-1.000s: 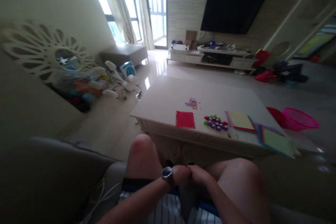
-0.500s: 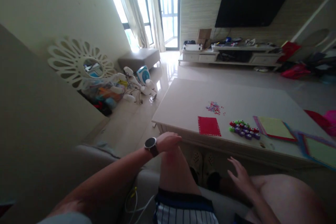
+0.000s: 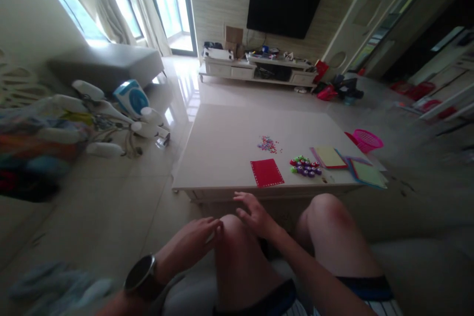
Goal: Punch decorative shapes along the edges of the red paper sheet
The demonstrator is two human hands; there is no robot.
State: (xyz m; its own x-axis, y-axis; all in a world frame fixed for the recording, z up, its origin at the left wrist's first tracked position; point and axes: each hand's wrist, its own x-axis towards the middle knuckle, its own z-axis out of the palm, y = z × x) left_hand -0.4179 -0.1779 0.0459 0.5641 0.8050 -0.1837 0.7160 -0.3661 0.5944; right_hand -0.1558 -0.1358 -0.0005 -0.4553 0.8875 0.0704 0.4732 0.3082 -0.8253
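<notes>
My left hand (image 3: pixel 196 238), with a watch (image 3: pixel 140 274) on its wrist, rests its outstretched fingers against the side of my left knee (image 3: pixel 231 227) and holds nothing. Above that same knee, my right hand (image 3: pixel 255 215) is open, its fingers apart and empty, just short of the table's front edge. Nearest to it on the white table (image 3: pixel 222 143) lies a red sheet (image 3: pixel 268 173) with pale dots along its edges. Behind the sheet is a scatter of tiny coloured pieces (image 3: pixel 268 144). Several small purple, green and red balls with eye-like spots (image 3: pixel 305 168) are clustered to its right.
Stacks of coloured sheets (image 3: pixel 328 157) lie at the table's right end, with a pink basket (image 3: pixel 366 140) beyond. On the floor at left are a lamp with several white shades (image 3: pixel 144 128) and a blue-and-white box (image 3: pixel 131 98). A TV (image 3: pixel 287 0) hangs on the far wall.
My right hand has moved left and forward, from between my knees to above my left knee. My left hand has drawn back to the knee's outer side. The view has swung right.
</notes>
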